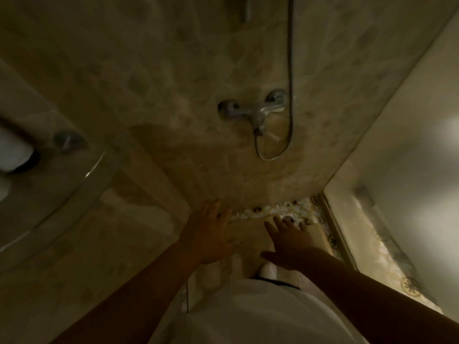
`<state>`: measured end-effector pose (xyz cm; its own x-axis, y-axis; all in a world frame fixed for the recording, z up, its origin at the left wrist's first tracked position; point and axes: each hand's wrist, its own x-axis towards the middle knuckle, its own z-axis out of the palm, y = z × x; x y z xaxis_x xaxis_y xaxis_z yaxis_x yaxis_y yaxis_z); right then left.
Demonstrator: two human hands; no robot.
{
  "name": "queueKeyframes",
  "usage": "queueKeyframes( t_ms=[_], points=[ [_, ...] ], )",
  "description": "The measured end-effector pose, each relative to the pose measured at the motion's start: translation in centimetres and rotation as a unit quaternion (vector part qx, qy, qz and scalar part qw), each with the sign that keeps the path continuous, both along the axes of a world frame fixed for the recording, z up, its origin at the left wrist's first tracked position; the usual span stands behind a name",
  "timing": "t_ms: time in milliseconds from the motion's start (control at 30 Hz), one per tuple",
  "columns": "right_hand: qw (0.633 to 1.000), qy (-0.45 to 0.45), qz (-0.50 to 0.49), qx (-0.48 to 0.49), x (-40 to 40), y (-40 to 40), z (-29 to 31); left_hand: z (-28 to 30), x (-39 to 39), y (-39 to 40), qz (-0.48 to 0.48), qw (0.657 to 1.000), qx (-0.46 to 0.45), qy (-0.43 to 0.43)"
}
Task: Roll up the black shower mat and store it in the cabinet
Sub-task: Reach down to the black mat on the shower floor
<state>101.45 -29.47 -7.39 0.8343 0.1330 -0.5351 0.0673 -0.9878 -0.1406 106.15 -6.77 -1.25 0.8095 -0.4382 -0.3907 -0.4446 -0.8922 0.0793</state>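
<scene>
Low before the tiled shower wall (173, 95), left hand (213, 234) and right hand (290, 242), fingers spread, both empty.

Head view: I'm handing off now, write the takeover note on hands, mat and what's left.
Left hand: open, fingers spread, empty, reaching down toward the shower floor.
Right hand: open, empty, reaching toward the pebble strip at the foot of the wall.
Black shower mat: not identifiable in this dim, blurred view. Cabinet: not in view.
Shower mixer and hose are on the wall ahead.
Done: nothing visible yet.
Left: find the mat, roll it, store it.
</scene>
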Motion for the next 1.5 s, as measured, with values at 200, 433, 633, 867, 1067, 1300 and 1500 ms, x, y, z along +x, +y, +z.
queueKeyframes(
  t_ms=[200,433,633,867,1067,1300,1500],
  points=[
    [0.994,-0.049,-0.101,0.009,4.7,-6.6,1.2,1.3,8.1,-9.9,-0.125,0.991,-0.012,0.036],
    [0.961,-0.031,-0.273,0.006,2.8,-12.5,-0.6,0.9,13.4,-21.2,-0.303,0.951,-0.016,0.060],
    [0.885,-0.027,-0.465,-0.006,-0.6,-14.8,-1.3,0.5,14.0,-33.4,-0.522,0.852,0.003,0.045],
    [0.737,-0.006,-0.675,0.017,-3.6,-13.0,-1.2,-1.0,10.4,-41.3,-0.724,0.688,-0.010,0.052],
    [0.610,0.042,-0.791,0.014,-6.6,-8.8,0.2,-2.5,6.7,-43.6,-0.810,0.583,0.021,0.056],
    [0.471,0.040,-0.881,0.021,-10.2,-0.7,0.9,-3.1,-0.4,-41.3,-0.887,0.457,0.040,0.049],
    [0.363,0.034,-0.930,0.040,-13.9,6.9,0.2,-2.9,-8.1,-37.3,-0.934,0.351,0.050,0.033]
  ],
)
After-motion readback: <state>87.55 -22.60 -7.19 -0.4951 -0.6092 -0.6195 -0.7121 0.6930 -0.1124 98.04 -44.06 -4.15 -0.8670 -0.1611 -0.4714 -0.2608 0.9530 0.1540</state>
